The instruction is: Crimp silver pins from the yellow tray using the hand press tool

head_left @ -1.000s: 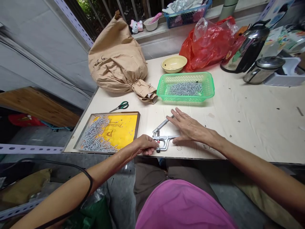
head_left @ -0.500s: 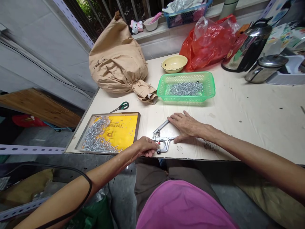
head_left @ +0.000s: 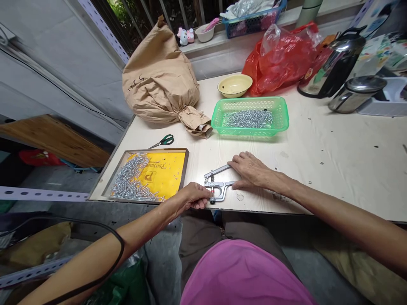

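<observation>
Near the table's front edge lie silver snap-fastener pliers (head_left: 223, 191), with a spring and a red part by the jaws. My right hand (head_left: 251, 170) grips both handles, fingers over the upper one and thumb at the lower. My left hand (head_left: 196, 195) is closed in a pinch right at the jaws; what its fingertips hold is too small and hidden to name. Left of it sits a shallow tray (head_left: 186, 167) with a yellow lining and a heap of small silver metal pieces (head_left: 135, 180).
Behind the pliers stands a green plastic basket (head_left: 219, 129) of similar metal pieces. Scissors (head_left: 163, 140), a tied brown paper sack (head_left: 162, 76), a cream bowl (head_left: 235, 87), a red plastic bag (head_left: 282, 59) and a metal kettle (head_left: 332, 63) are also on the table.
My right hand has pressed the pliers' upper handle down toward the lower one, narrowing the gap. My left hand stays at the jaws. The whole view has shifted slightly.
</observation>
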`<state>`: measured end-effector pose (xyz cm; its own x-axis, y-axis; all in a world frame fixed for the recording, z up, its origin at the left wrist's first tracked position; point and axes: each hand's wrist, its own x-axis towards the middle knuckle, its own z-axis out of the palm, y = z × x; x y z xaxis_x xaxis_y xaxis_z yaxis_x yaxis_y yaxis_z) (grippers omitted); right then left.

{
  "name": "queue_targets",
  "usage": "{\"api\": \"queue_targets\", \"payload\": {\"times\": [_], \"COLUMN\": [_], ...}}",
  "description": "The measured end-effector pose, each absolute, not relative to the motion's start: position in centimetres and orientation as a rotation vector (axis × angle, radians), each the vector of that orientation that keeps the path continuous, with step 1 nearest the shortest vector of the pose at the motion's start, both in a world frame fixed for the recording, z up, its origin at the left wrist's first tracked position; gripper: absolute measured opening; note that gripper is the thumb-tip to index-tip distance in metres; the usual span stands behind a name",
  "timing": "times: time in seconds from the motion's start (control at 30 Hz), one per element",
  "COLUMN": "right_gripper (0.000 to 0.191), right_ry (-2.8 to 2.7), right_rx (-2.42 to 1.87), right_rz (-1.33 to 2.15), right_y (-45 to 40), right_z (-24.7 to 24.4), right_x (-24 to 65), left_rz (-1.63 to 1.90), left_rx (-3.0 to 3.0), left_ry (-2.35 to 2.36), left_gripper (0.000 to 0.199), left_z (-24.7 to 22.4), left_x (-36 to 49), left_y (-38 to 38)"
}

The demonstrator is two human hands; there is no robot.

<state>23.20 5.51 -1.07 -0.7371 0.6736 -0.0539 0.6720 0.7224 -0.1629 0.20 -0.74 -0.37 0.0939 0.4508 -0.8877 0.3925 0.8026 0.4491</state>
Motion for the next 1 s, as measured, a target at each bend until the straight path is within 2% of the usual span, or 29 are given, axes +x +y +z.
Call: {"api": "queue_targets", "payload": {"times": [0.2,0.3,0.47,0.57,0.7,0.87,1.0], "right_gripper": [0.042,0.036,0.039,0.038,0.044,0.067,0.061], "right_ry": [-2.881,-2.862,-2.849,-2.837,-2.821,-2.856,-2.858], "right_rx": [-1.181,-1.226,-1.245,-1.25,-1.255,-1.3,-1.337], "right_rz": [0.31,0.323,0.302,0.286,0.305,0.367,0.328], "right_y": [4.3,3.8,3.5,3.5,3.6,3.9,4.1], "right_z": [-0.6,-0.3,-0.3,-0.5,-0.8,-0.9,-0.4], "right_x": [23.1,23.0,23.1,23.0,23.0,23.6,23.8], "left_rz": [0.084,0.099,0.244,0.192,0.095,-0.018,-0.067], "left_rx": [0.782,1.171,2.131,2.397,2.501,2.536,2.569], "left_ry": [1.551,1.702,1.709,1.544,1.458,1.382,1.341], "left_gripper": [0.034,0.031,0.025,0.041,0.055,0.063,0.062], "left_z": [0.1,0.8,1.0,0.0,-0.7,-0.2,-0.1], "left_x": [0.2,0.3,2.5,4.4,5.5,5.1,5.4], "left_y": [-1.9,-2.8,-3.2,-2.0,0.0,1.7,2.6]}}
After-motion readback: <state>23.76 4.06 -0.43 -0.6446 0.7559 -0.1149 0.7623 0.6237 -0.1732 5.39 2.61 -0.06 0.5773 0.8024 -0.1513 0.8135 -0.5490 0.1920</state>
